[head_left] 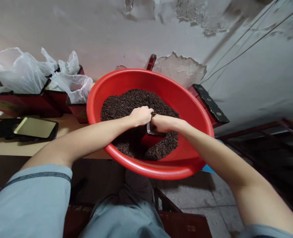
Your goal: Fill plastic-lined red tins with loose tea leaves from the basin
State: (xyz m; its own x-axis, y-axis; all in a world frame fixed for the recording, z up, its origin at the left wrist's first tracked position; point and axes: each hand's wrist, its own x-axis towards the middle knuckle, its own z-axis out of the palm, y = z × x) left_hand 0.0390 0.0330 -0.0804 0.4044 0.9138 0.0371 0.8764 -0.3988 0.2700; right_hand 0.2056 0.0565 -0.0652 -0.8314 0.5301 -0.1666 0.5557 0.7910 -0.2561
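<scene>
A big red plastic basin (186, 99) sits in front of me, tilted toward me, holding a heap of dark loose tea leaves (133, 99). Both my hands meet over the middle of the heap. My left hand (140, 115) is curled closed with its fingertips at the top edge of a small dark metal container (151, 131). My right hand (162, 123) is closed around that container, which is pushed into the leaves. A bare patch of red basin floor (150, 142) shows just below it.
Dark red boxes lined with clear plastic bags (72, 82) stand at the left on a tan table (67, 124). A flat scale with a metal plate (35, 128) lies there. Another dark box (208, 102) is at the right. Peeling wall behind, tiled floor below.
</scene>
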